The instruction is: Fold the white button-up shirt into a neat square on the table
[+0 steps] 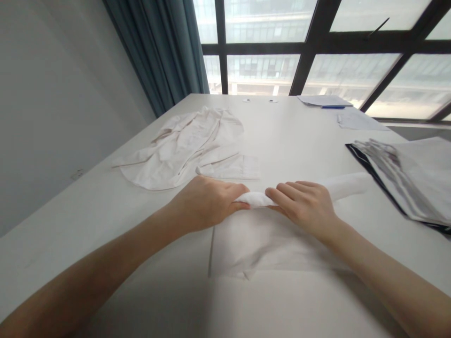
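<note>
A white cloth (275,239) lies flat on the table in front of me, its far edge gathered into a thick fold. My left hand (214,201) pinches that fold at its left end between thumb and fingers. Close beside it, my right hand (305,204) has its fingers wrapped over the same fold, which runs on to the right past the knuckles. A short stretch of the fold shows between the two hands. Just beyond my left hand, a crumpled white shirt-like garment (186,145) is spread on the table; its exact kind is unclear.
A stack of folded white fabric (423,173) with a dark piece under it lies at the right. Papers (320,100) and a blue pen (333,107) rest at the far right of the white table (292,145). A blue curtain (165,47) and windows stand behind.
</note>
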`<control>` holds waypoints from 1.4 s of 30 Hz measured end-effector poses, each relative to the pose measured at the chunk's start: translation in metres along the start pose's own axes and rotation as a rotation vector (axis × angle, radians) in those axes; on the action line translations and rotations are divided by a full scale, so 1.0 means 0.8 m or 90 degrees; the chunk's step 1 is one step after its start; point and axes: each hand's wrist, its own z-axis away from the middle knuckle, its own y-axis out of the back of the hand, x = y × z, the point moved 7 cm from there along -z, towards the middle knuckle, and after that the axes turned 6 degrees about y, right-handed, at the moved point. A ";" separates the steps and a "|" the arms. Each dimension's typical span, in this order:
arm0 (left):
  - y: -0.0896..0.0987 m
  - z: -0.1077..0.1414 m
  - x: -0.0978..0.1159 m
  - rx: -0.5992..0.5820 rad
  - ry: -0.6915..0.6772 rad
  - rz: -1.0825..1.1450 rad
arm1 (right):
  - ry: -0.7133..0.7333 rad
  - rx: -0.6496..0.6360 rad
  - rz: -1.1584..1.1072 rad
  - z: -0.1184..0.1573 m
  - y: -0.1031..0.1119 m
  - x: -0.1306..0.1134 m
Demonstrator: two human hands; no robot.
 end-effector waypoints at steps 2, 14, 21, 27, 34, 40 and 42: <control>-0.007 0.002 0.009 -0.049 -0.027 -0.086 | 0.011 -0.004 0.001 -0.001 0.000 -0.005; 0.006 -0.014 -0.054 0.044 0.028 -0.018 | -0.127 -0.046 0.057 0.031 -0.021 0.076; 0.014 -0.020 -0.081 0.090 0.071 0.030 | -0.197 -0.056 0.074 0.052 -0.019 0.116; 0.012 -0.021 -0.092 0.113 0.072 0.033 | -0.213 -0.071 0.056 0.065 -0.025 0.130; 0.000 -0.026 -0.117 0.061 0.081 0.012 | -0.234 -0.094 0.096 0.073 -0.035 0.140; -0.007 -0.028 -0.138 0.003 0.206 -0.157 | -0.336 -0.114 0.185 0.082 -0.034 0.147; -0.012 -0.025 -0.145 -0.010 0.254 -0.221 | -0.349 -0.112 0.183 0.081 -0.036 0.147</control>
